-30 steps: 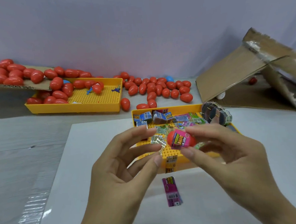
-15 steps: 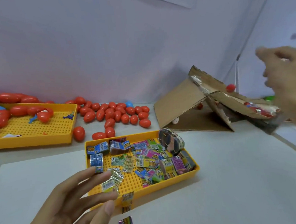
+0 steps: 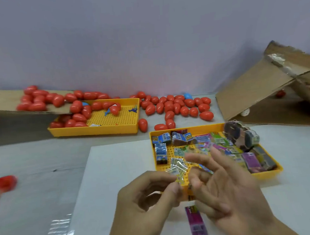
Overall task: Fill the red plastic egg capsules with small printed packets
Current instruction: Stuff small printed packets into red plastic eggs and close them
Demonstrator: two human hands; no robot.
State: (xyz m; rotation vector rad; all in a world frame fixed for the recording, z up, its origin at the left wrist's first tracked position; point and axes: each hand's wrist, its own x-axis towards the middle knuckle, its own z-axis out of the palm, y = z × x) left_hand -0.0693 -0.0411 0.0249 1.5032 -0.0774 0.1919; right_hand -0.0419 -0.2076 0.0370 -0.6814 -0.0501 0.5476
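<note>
My left hand (image 3: 148, 199) is low in the middle, with thumb and forefinger pinching a strip of silvery printed packets (image 3: 177, 167) over the near yellow tray's front corner. Beside it, my right hand (image 3: 227, 183) is blurred, its fingers spread and holding nothing. The near yellow tray (image 3: 187, 129) holds several printed packets in blue, pink, green and purple. A pink packet (image 3: 195, 222) lies on the white board (image 3: 108, 174) below my hands. Loose red egg capsules (image 3: 177, 107) lie behind the tray.
A second yellow tray (image 3: 97, 132) at the back left holds red eggs, and more eggs sit on a cardboard flap (image 3: 2, 101). An open cardboard box (image 3: 254, 91) stands at the right. Two red eggs (image 3: 5, 182) lie at the left edge, and one blue egg (image 3: 187, 96) lies among the loose ones.
A second ago my right hand held a red egg with a packet in it. It swung out right toward the cardboard box and has come back without the egg. My left hand kept the silvery strip.
</note>
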